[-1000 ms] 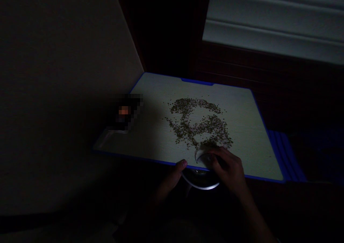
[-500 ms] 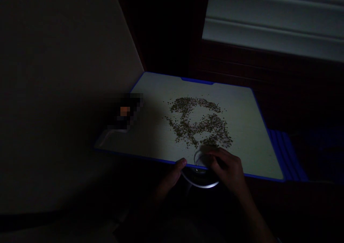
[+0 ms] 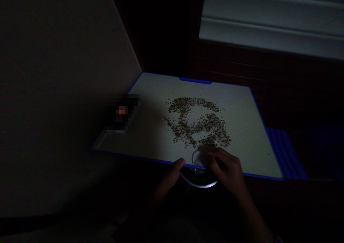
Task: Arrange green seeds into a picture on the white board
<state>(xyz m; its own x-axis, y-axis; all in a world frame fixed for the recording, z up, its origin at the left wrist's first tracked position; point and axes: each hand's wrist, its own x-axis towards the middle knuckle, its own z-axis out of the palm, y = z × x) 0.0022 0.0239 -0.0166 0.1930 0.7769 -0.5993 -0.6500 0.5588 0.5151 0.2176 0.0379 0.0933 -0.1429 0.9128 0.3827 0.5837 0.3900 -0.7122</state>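
A pale cutting board (image 3: 247, 128) with a blue rim slopes across the middle. Small dark seeds (image 3: 185, 128) lie scattered over it in a loose patch. At its near edge, my left hand (image 3: 170, 176) has the thumb over the rim; the other fingers are hidden below. My right hand (image 3: 227, 166) is low over the same edge, fingers curled and pressed together just below the seeds; what they hold, if anything, is hidden. Beside those fingers shows a round pale outline, too dim to name. A bowl (image 3: 200, 185) with a bright rim sits under the edge, between my hands.
A blurred dark object (image 3: 122, 112) with an orange spot lies on the board's left side. A pale wall (image 3: 67, 38) rises at the left. White slats (image 3: 268, 24) are at the upper right. Ridged blue material (image 3: 286, 153) shows beyond the right edge. The surroundings are very dark.
The view has shifted a little, so the board and bowl appear slightly further left. Both hands keep nearly the same pose, and the seed patch looks the same.
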